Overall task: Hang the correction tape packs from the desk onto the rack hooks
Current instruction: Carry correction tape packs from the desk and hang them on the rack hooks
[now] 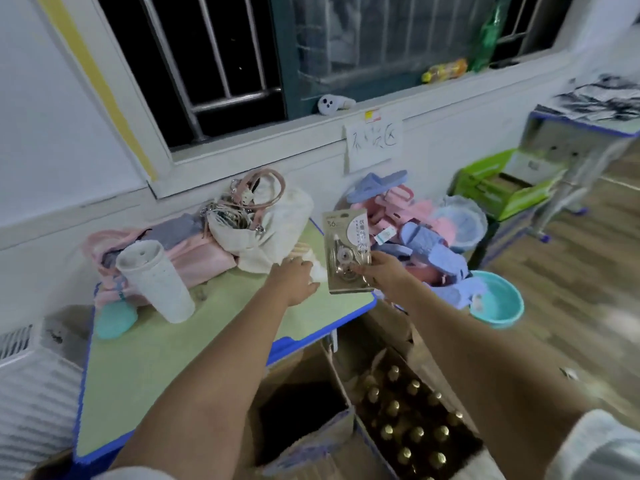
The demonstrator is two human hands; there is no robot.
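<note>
My right hand (382, 273) pinches the lower edge of a correction tape pack (347, 242), a beige card with a clear blister, held upright above the desk's right end. My left hand (294, 280) reaches over the green desk (166, 348) and touches more packs (313, 263) lying near the cream bag; its fingers hide most of them. No rack or hooks are in view.
On the desk stand a white perforated cup (156, 282), pink clothes (194, 251), a cream bag with pink straps (273, 216) and a teal item (112, 318). Slippers (415, 230), a teal basin (498, 299) and open cartons of bottles (408, 424) lie right and below.
</note>
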